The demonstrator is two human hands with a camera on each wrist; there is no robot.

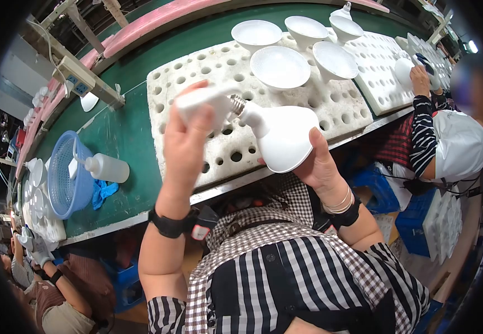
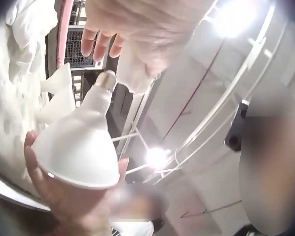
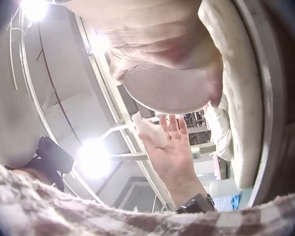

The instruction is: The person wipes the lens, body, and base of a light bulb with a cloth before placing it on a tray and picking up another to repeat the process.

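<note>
My right hand point(image 1: 322, 164) grips a white reflector light bulb point(image 1: 289, 136) by its wide rim, thumb on one side. The bulb is tilted, with its metal screw base point(image 1: 237, 104) toward my left hand. My left hand point(image 1: 188, 125) holds a crumpled white cloth point(image 2: 132, 69) between thumb and fingers, close beside the screw base. The cloth looks blurred in the head view. In the right wrist view, the bulb's dimpled front point(image 3: 167, 91) shows under my right hand. Below both hands lies a white foam board point(image 1: 183, 111) full of round holes.
Several white bulbs point(image 1: 280, 67) stand face up in the foam board's far side. On the green table point(image 1: 119, 125) at left are a blue basket point(image 1: 60, 183), a white bottle point(image 1: 110, 168) and a blue cloth point(image 1: 103, 193). Another person point(image 1: 453, 139) works at right beside a second foam board point(image 1: 383, 83).
</note>
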